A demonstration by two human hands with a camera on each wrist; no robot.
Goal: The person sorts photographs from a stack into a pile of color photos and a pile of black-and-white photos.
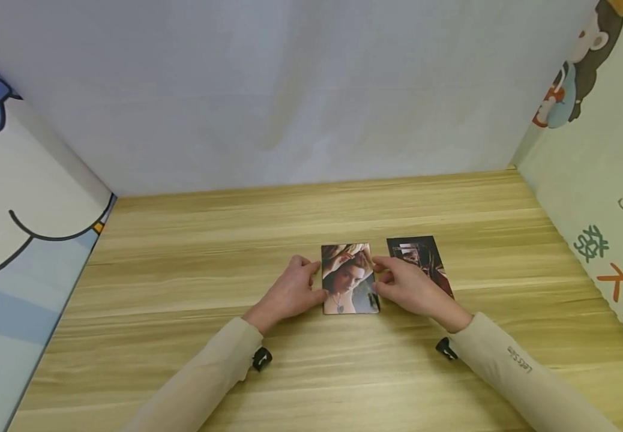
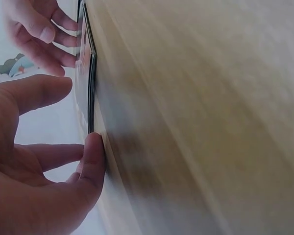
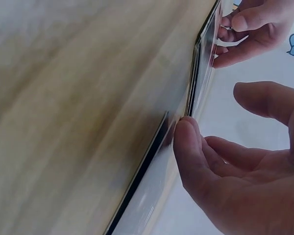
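A small stack of photo cards (image 1: 348, 279), with a portrait on top, lies flat on the wooden table (image 1: 182, 270). My left hand (image 1: 317, 279) rests at its left edge, thumb tip touching the stack's (image 2: 90, 73) side while the index finger hovers. At the stack's right edge is my right hand (image 1: 377, 275), whose thumb (image 3: 183, 129) touches the stack's (image 3: 198, 68) side; the other fingers are relaxed. A single dark photo card (image 1: 422, 258) lies just right of the stack, partly under my right hand. Its edge (image 3: 147, 156) shows in the right wrist view.
A pale grey wall (image 1: 290, 90) closes the back of the table. Cartoon-printed panels stand at the left (image 1: 14, 240) and right (image 1: 603, 198) sides. Bare wood lies on both sides of the cards and in front.
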